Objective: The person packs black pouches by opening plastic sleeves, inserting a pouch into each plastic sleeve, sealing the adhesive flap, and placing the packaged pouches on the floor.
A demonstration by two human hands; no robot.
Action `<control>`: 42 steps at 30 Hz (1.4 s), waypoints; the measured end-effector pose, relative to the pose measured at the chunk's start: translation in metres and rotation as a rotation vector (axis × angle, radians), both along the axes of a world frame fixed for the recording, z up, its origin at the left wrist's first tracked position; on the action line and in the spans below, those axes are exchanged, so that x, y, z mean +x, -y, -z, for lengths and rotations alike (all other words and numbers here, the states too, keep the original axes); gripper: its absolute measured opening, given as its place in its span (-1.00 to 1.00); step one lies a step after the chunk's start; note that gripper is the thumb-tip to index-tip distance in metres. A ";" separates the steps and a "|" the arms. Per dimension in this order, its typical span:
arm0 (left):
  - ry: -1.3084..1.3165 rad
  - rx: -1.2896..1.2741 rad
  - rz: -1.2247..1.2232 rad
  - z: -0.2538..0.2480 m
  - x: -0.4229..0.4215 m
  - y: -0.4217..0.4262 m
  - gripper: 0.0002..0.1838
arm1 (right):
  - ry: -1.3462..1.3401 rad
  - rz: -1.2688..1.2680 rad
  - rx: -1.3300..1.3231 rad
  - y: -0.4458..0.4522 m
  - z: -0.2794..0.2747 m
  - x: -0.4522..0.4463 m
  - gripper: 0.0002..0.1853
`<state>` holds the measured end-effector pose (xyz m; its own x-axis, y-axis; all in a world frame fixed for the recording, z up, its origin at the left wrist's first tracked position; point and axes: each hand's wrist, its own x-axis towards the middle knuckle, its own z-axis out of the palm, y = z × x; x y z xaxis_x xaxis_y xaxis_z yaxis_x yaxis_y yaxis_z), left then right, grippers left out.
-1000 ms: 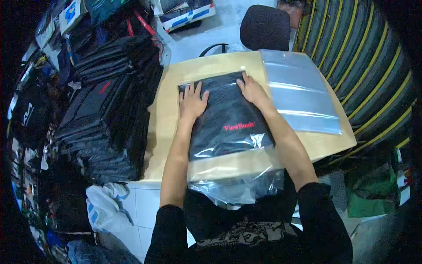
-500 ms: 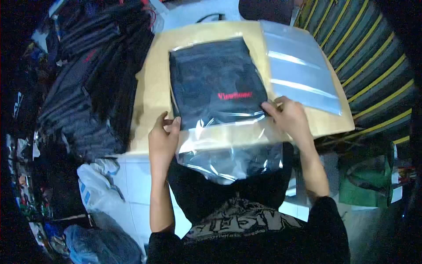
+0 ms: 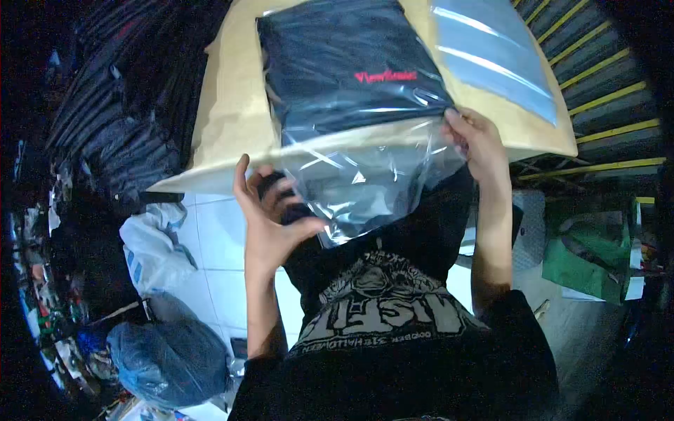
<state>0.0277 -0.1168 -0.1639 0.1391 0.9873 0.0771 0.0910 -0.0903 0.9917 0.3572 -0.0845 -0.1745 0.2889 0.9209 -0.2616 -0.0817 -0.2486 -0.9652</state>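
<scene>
A black item with red "ViewSonic" lettering (image 3: 344, 52) lies flat inside a clear plastic bag (image 3: 358, 175), whose loose end hangs over the table's near edge. My left hand (image 3: 270, 221) is at the lower left of that loose end, fingers spread and curved, the thumb by the bag's bottom corner. At the bag's right edge, beside the black item's lower right corner, my right hand (image 3: 477, 140) pinches the plastic between thumb and fingers.
The pale wooden table (image 3: 232, 105) holds a stack of clear plastic sheets (image 3: 491, 52) at the right. A large pile of black bags (image 3: 133, 91) is at the left. White and blue plastic bags (image 3: 168, 351) lie on the floor, and a green bag (image 3: 590, 256) stands at the lower right.
Both hands have come off the top of the black item and down towards the near edge. My left hand has spread beside the bag's loose end. The view has tilted down.
</scene>
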 end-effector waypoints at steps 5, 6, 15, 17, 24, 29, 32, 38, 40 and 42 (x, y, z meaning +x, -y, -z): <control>-0.567 0.270 -0.056 0.003 0.024 0.019 0.27 | -0.026 0.034 0.019 -0.003 0.004 -0.005 -0.80; -0.479 0.191 -0.042 0.002 0.031 0.024 0.21 | -0.019 0.036 0.022 -0.003 0.003 -0.005 -0.79; -0.369 0.090 -0.007 0.016 -0.021 0.050 -0.14 | 0.012 -0.094 0.037 -0.001 0.000 0.007 -0.63; -0.087 -0.044 -0.059 0.019 -0.034 0.045 -0.12 | 0.064 -0.107 -0.066 0.003 -0.006 0.015 -0.74; 0.383 -0.484 -0.018 0.013 -0.022 -0.046 -0.49 | 0.195 -0.224 0.017 0.020 0.007 0.023 -0.71; 0.345 -0.627 0.185 0.015 -0.033 -0.027 -0.74 | 0.021 -0.238 -0.062 0.053 0.018 0.027 -0.75; 0.367 -0.665 0.293 0.011 -0.040 -0.034 -0.54 | -0.220 -0.136 -0.073 0.056 0.005 0.025 -0.74; 0.155 -0.678 0.185 -0.002 -0.014 -0.051 -0.65 | 0.008 -0.259 -0.134 0.039 0.006 0.017 -0.84; 0.244 -0.593 0.149 0.007 -0.017 -0.042 -0.78 | -0.039 -0.174 -0.099 0.049 0.011 0.009 -0.81; 0.263 -0.501 0.152 0.017 -0.023 -0.037 -0.82 | -0.154 -0.203 -0.057 0.057 0.011 0.003 -0.82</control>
